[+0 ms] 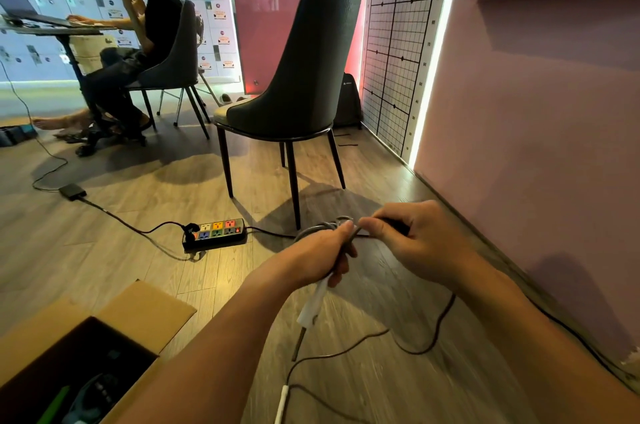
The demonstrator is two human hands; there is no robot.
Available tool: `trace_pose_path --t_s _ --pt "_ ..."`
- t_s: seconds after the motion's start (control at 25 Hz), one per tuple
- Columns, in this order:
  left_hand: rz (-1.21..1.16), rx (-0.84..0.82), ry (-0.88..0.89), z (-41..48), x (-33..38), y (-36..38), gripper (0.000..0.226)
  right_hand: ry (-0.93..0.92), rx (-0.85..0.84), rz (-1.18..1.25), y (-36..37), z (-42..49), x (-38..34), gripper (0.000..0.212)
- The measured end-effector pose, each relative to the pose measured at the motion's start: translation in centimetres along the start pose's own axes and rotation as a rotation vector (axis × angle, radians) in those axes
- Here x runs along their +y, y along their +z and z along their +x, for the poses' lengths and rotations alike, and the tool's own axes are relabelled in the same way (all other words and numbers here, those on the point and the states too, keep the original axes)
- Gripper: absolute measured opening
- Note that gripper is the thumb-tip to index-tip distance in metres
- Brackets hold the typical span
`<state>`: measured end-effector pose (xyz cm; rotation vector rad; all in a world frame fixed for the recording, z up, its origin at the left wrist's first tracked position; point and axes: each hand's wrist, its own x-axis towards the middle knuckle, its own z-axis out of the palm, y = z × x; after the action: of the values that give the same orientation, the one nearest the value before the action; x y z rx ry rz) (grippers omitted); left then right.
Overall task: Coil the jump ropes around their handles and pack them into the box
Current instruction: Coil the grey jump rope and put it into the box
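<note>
My left hand (322, 250) grips a white jump rope handle (313, 305) that points down, with grey rope coils (323, 225) bunched above my fist. My right hand (415, 243) pinches the rope just right of those coils and holds something dark. The loose dark rope (440, 326) trails down from my hands and loops over the wooden floor. A second white handle (281, 404) lies on the floor near the bottom edge. The open cardboard box (145, 312) stands at the lower left, with dark items and something green inside.
A dark chair (294, 84) stands just ahead. A black power strip (214, 233) with coloured sockets and its cables lie on the floor to the left. A seated person (138, 42) works at a desk far left. A pink wall (536, 146) runs along the right.
</note>
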<state>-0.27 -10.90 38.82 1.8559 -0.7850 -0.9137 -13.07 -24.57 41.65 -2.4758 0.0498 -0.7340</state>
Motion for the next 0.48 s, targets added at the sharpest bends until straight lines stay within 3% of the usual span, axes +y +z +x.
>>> trace_pose_path --t_s 0.12,0.24,0.48 --pt "-0.112 -0.23 0.071 -1.0 1.2 0.5 0.068 0.056 0.119 0.059 -0.3 0.1 0.8 0.026" --pt "-0.244 -0.357 0.15 -1.9 1.8 0.7 0.067 0.111 0.16 0.117 -0.2 0.2 1.2 0.035" --pt "-0.913 -0.502 0.272 -2.7 2.4 0.2 0.058 0.142 0.183 0.161 0.2 0.8 0.3 0.053"
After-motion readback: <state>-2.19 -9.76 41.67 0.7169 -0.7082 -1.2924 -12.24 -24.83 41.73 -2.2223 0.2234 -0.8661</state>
